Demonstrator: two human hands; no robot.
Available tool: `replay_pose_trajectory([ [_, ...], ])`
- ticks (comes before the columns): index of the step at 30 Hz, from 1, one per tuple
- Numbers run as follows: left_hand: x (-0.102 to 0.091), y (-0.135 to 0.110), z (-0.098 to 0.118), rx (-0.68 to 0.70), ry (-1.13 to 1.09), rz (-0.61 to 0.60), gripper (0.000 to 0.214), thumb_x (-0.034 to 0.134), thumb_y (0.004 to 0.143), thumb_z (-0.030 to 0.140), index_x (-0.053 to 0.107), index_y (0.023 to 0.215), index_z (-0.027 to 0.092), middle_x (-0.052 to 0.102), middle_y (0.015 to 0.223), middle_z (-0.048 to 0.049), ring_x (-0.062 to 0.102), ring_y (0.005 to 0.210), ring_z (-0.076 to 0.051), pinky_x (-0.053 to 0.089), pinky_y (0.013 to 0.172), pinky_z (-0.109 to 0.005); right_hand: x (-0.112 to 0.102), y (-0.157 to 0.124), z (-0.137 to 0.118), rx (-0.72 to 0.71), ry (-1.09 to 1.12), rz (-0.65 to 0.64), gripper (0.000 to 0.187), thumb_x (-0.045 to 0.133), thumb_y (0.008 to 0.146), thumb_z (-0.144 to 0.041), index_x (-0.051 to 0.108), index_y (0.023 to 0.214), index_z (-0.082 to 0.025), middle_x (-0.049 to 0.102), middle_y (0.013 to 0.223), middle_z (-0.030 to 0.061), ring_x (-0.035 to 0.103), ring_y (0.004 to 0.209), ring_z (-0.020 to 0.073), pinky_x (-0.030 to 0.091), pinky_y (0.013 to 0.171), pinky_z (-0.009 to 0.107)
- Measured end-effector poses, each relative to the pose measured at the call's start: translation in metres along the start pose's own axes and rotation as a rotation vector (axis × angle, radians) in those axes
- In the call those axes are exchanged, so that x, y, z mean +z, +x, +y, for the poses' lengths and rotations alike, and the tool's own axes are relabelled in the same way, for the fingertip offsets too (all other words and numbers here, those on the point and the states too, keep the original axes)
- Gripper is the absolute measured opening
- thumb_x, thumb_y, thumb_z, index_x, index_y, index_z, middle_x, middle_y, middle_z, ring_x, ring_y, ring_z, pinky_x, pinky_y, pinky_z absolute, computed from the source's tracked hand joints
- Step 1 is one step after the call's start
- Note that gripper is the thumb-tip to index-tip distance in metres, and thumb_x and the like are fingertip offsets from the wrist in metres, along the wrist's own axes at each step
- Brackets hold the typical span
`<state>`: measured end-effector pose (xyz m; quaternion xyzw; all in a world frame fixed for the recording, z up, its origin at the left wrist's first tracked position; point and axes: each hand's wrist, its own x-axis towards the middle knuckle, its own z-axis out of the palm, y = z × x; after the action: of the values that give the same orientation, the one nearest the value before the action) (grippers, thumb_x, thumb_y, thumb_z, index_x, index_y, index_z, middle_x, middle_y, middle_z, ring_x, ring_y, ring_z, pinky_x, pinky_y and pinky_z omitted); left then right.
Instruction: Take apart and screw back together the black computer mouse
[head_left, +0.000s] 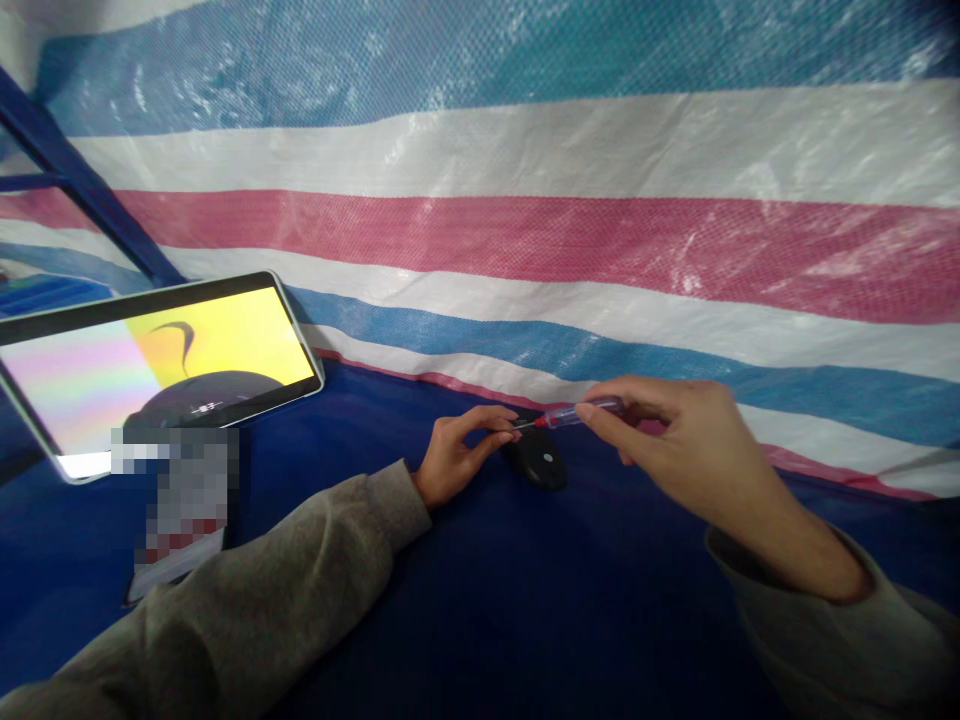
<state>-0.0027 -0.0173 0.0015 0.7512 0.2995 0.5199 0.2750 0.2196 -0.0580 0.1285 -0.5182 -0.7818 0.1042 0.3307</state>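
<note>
My right hand (667, 435) grips a screwdriver (564, 414) by its clear, purplish handle with a red collar. Its thin shaft points left, nearly level, toward the fingertips of my left hand (461, 455). Those fingertips are pinched together right at the shaft's end; whatever is between them is too small to make out. Just below lies a black computer mouse (541, 462) with a small pale round mark, resting on the dark blue surface (480, 600). The far end of the mouse is partly hidden behind the left fingers and the screwdriver.
A tablet (319, 375) with a lit screen leans at the left. In front of it lies a phone-like object (180, 570), partly blurred out. Behind everything hangs a striped plastic sheet (480, 235), close beyond the hands. A blue frame bar (97, 190) slants at the far left.
</note>
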Motion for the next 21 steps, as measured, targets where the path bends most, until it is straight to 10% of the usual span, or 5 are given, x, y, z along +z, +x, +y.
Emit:
replay_pose_trajectory([
  [21, -0.0018, -0.0005, 0.0058, 0.016, -0.004, -0.072, 0.027, 0.062, 0.092, 0.028, 0.063, 0.116, 0.017, 0.075, 0.097, -0.0043, 0.072, 0.091, -0.016, 0.056, 0.090, -0.028, 0.0077, -0.0008, -0.0084, 0.167, 0.302, 0.012, 0.023, 0.067, 0.081, -0.044, 0.072, 0.084, -0.021, 0.064, 0.057, -0.0027, 0.060, 0.048, 0.0106, 0.045, 0.048, 0.021],
])
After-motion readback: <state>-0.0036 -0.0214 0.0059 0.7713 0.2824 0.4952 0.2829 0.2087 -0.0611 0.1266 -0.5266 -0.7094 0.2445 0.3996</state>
